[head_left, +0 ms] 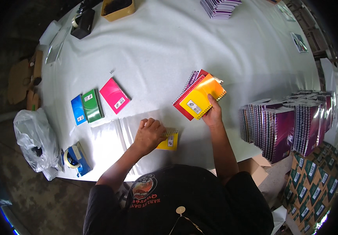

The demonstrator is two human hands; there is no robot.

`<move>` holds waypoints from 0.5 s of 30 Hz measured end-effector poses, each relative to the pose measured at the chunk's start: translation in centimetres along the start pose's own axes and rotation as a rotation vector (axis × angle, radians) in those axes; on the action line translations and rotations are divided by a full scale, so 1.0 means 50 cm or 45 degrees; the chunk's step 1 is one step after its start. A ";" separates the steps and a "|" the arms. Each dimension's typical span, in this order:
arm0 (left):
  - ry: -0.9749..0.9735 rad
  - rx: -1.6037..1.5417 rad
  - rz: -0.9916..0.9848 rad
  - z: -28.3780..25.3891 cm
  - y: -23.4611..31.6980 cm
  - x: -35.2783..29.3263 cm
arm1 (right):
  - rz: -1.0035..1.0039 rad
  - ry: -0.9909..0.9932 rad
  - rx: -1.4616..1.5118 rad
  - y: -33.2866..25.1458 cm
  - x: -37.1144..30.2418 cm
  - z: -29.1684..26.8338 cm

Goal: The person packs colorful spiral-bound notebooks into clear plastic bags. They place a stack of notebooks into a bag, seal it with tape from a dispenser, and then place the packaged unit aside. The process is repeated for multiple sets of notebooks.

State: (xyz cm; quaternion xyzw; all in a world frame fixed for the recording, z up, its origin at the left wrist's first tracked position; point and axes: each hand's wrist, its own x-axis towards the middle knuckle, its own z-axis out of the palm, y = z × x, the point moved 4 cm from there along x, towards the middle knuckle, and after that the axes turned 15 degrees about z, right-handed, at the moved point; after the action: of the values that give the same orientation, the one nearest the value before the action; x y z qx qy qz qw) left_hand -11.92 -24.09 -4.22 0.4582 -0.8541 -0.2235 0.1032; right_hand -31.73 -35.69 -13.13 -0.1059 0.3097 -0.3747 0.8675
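Observation:
In my right hand (212, 113) is a fanned handful of small spiral notebooks. A yellow notebook (194, 102) lies on top with my thumb pressed on it, and orange, red and purple covers stick out around it. My left hand (149, 135), its fingers curled, is at the left end of another yellow notebook (171, 141) near the table's front edge and hides part of it. Left of my hands a pink notebook (115, 95), a green notebook (92, 105) and a blue notebook (78, 109) lie face up, each with a white label.
Stacks of purple spiral notebooks (278, 131) stand on the right of the table (153, 47), with another purple stack (220, 8) at the back. A blue tape dispenser (78, 159), plastic bag (36, 137), black tape dispenser (83, 24) and yellow tray (117, 13) sit leftward. Printed cartons (313, 184) are low right.

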 end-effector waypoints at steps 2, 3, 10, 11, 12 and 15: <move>0.112 -0.341 -0.079 -0.056 0.013 0.017 | -0.047 -0.019 -0.119 -0.006 -0.006 -0.006; 0.286 -0.643 -0.175 -0.093 0.022 0.022 | -0.037 -0.073 -0.144 -0.001 -0.010 -0.009; 0.939 -0.317 -0.467 -0.078 -0.036 0.063 | 0.153 -0.267 -0.236 0.085 -0.021 0.089; 1.034 -0.313 -0.487 -0.080 -0.060 0.046 | 0.203 -0.220 -0.242 0.082 -0.022 0.094; 0.942 -0.149 -0.628 -0.091 -0.102 0.023 | 0.253 -0.172 -0.248 0.081 -0.021 0.096; 0.561 0.495 -0.835 -0.100 -0.195 -0.051 | 0.356 -0.140 -0.096 0.096 -0.012 0.083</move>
State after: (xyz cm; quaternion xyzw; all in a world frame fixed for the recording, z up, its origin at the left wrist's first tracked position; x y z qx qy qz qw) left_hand -1.39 -28.10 -4.41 0.7526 -0.6473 0.0235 0.1185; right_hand -26.67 -32.13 -11.57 -0.1145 0.2874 -0.2321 0.9222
